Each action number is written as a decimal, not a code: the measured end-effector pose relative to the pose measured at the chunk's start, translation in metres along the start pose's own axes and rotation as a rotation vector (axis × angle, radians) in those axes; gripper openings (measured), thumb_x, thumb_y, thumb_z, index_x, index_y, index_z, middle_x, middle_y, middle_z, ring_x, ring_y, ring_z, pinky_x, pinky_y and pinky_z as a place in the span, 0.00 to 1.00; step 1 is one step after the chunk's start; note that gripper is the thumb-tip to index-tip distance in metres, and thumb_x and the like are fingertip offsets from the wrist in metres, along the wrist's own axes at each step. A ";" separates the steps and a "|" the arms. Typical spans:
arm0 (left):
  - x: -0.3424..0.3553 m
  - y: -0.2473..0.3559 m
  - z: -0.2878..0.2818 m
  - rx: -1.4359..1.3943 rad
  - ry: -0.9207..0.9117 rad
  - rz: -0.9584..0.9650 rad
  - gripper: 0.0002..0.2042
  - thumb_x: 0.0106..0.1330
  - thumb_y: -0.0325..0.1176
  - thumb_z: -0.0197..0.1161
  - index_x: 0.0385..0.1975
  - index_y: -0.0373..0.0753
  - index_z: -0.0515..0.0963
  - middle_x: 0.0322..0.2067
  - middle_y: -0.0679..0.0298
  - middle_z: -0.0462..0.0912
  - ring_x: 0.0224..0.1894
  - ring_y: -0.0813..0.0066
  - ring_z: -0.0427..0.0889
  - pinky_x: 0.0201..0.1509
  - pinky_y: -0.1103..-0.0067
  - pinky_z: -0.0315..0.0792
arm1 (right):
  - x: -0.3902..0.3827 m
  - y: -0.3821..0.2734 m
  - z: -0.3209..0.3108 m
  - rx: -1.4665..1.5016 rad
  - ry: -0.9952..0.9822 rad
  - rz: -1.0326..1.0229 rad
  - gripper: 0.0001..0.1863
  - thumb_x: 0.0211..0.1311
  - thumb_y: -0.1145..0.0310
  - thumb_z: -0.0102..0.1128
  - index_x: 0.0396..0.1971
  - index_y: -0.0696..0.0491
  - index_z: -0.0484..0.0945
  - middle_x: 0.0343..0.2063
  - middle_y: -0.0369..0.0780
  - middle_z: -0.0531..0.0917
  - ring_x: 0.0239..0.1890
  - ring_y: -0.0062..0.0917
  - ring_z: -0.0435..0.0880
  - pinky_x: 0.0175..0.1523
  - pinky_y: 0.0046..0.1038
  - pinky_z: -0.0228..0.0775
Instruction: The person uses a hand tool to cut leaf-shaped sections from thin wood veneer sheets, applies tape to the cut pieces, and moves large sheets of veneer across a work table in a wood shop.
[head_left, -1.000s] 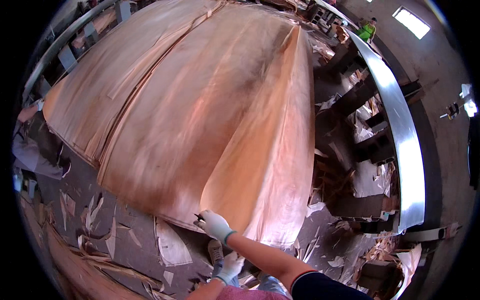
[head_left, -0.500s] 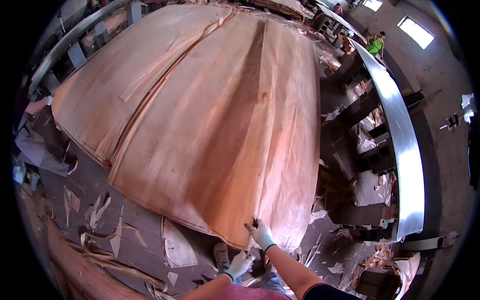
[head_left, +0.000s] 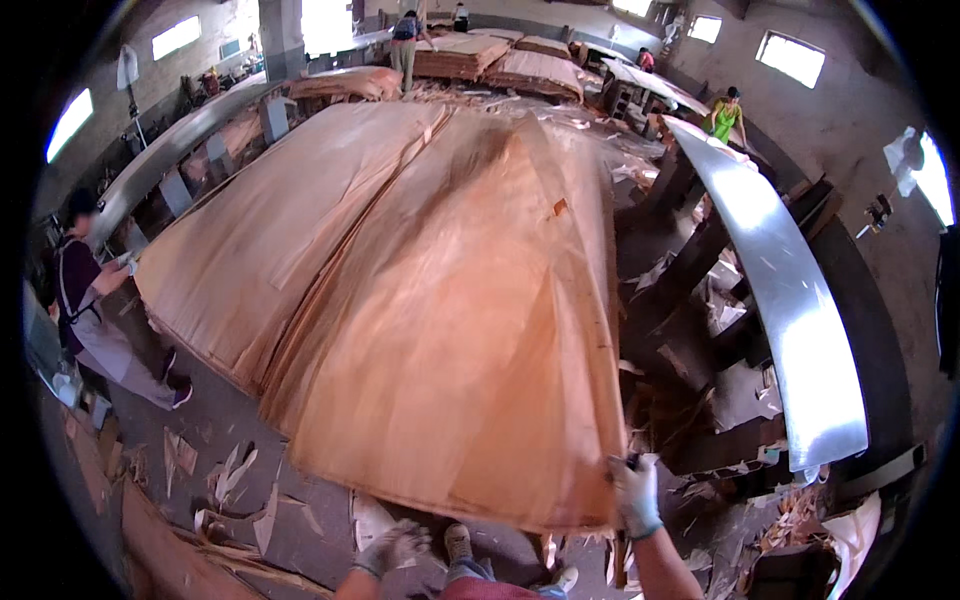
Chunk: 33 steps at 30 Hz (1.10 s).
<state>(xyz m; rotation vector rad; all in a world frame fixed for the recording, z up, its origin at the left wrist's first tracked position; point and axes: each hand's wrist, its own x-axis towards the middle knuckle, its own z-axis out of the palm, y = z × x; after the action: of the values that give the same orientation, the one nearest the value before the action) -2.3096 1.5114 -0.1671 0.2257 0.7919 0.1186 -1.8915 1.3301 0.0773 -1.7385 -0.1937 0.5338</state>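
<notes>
Wood veneer sheet, broad and reddish, lies across the layered stack right of the long dark seam, its near edge before the wearer's shoes. We find the right hand at its near right corner, gloved fingers curled closed on the edge, with a small dark object among them, too small to identify. The left hand, blurred, is left of the shoes with fingers loosely spread; we see nothing in its grasp.

We note these risks. The sheet looks thin and is creased toward the far right, so uneven pulling from one corner could split it along the grain. A loose orange flap at far right could catch and start a tear. Trapped folds could leave it lying unevenly. Veneer scraps on the floor at left near could cause a slip.

As to containers, we can confirm none; a dark block at right near has scraps beside it, but we cannot tell whether it is hollow.
</notes>
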 end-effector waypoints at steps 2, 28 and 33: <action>-0.014 -0.005 -0.017 -0.038 0.111 0.097 0.19 0.70 0.42 0.53 0.55 0.39 0.70 0.55 0.57 0.75 0.57 0.55 0.73 0.66 0.55 0.64 | -0.027 -0.031 -0.067 -0.027 0.040 -0.010 0.02 0.59 0.73 0.64 0.28 0.54 0.82 0.23 0.26 0.78 0.24 0.12 0.73 0.30 0.18 0.64; 0.103 -0.253 0.393 -0.005 0.274 0.856 0.19 0.65 0.43 0.61 0.53 0.45 0.74 0.50 0.67 0.77 0.50 0.72 0.76 0.52 0.73 0.71 | -0.017 -0.057 -0.808 -0.322 0.326 -0.161 0.12 0.60 0.67 0.65 0.29 0.62 0.82 0.24 0.31 0.80 0.25 0.14 0.74 0.30 0.21 0.67; 0.163 -0.312 0.544 0.127 0.217 0.936 0.07 0.65 0.40 0.64 0.38 0.48 0.79 0.35 0.74 0.80 0.38 0.82 0.76 0.42 0.81 0.71 | 0.066 -0.078 -0.920 -0.234 0.285 -0.184 0.12 0.58 0.68 0.64 0.30 0.63 0.81 0.24 0.32 0.80 0.25 0.15 0.74 0.30 0.22 0.67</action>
<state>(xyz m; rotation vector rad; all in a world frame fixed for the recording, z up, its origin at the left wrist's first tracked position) -1.7998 1.1550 0.0140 0.7023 0.8567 0.9894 -1.4065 0.5657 0.2721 -1.9780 -0.2172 0.1282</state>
